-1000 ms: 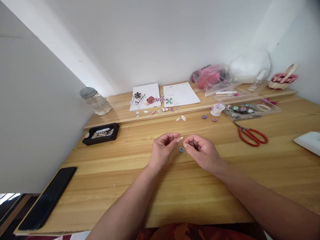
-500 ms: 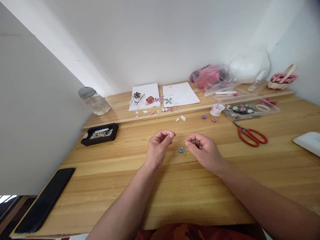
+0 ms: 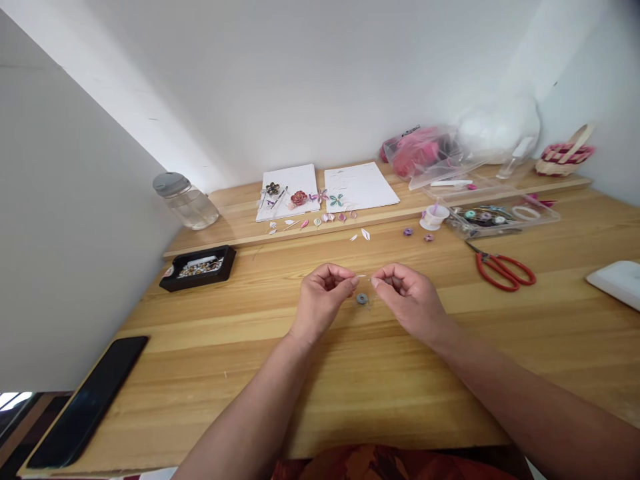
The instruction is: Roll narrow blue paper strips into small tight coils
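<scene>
My left hand is closed in a pinch on a small, slim whitish piece whose tip shows past the fingertips; its kind is too small to make out. Facing it, a short gap away, my right hand pinches what looks like the end of a fine thread, mostly hidden by the fingers. Below the gap a grey bobbin lies on the wooden table, with a loose strand beside it. Two white petal shapes lie farther back.
Red-handled scissors, a clear box of bobbins and a white spool are to the right. To the left are a black tray of beads, a phone and a water bottle. Flower pieces sit on paper behind.
My left hand has moved slightly right, bringing the whitish piece closer to the right fingertips. The right hand has risen a little. The bobbin stays on the table.
</scene>
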The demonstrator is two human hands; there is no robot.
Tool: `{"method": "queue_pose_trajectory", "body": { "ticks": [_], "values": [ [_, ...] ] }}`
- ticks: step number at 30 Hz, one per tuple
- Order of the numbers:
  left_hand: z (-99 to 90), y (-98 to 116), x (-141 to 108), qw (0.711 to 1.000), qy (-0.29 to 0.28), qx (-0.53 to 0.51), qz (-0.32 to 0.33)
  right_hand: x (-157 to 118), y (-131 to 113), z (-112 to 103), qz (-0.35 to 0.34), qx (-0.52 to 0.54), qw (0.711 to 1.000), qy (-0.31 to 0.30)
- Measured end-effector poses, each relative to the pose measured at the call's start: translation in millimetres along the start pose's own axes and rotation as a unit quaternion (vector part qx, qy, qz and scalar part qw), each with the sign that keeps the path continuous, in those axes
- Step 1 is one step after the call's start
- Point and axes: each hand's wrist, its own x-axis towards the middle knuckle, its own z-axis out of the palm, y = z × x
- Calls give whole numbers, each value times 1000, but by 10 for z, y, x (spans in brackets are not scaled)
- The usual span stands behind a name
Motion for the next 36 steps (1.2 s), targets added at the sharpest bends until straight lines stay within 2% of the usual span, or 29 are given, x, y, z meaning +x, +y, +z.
{"method": "queue_pose_trajectory", "body": {
  "ticks": [8, 14, 18, 24, 29, 36],
  "values": [
    [49, 21, -48, 1000, 22, 15, 10, 6, -10, 7, 7, 11, 1000, 24],
    [87, 10, -75, 999, 24, 14, -26, 12, 9, 16, -10, 13, 999, 37],
    [98, -1, -71, 999, 33, 8, -26, 0, 21, 16, -12, 8, 999, 36],
    [147, -34, -82, 995, 58, -50, -65, 0, 29, 26, -13, 5, 999, 35],
    [180, -85, -108, 984, 40, -140, -107, -11, 12, 26, -8, 18, 999, 26],
    [200, -93, -107, 982, 36, -160, -96, -7, -18, 36, -7, 12, 999, 29]
  ]
}}
